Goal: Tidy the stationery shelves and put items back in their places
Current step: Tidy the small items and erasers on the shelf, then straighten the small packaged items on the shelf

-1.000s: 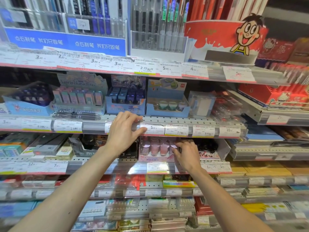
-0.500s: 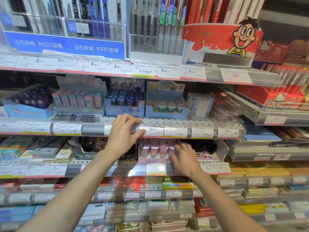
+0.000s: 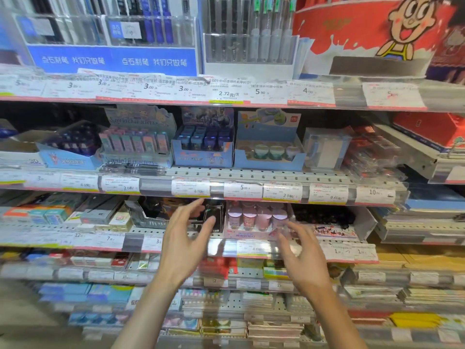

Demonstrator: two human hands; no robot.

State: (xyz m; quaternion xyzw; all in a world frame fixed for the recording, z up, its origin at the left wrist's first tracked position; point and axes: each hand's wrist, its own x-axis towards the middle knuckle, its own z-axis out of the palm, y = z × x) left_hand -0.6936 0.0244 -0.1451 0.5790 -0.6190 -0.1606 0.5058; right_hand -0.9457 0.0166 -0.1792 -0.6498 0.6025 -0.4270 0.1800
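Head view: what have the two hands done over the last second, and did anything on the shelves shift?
The left hand came down off the price-tag rail it was touching; the right hand drew back from the pink display box. Both now hover open in front of that shelf, holding nothing. The pink box and neighbouring boxes look unmoved, though the picture is blurred.

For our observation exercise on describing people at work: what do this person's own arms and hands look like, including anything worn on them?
Both forearms are bare, with no sleeve in view. The left hand and right hand wear no gloves, and no watch, ring or bracelet shows. The picture is slightly blurred, so finer marks cannot be told.
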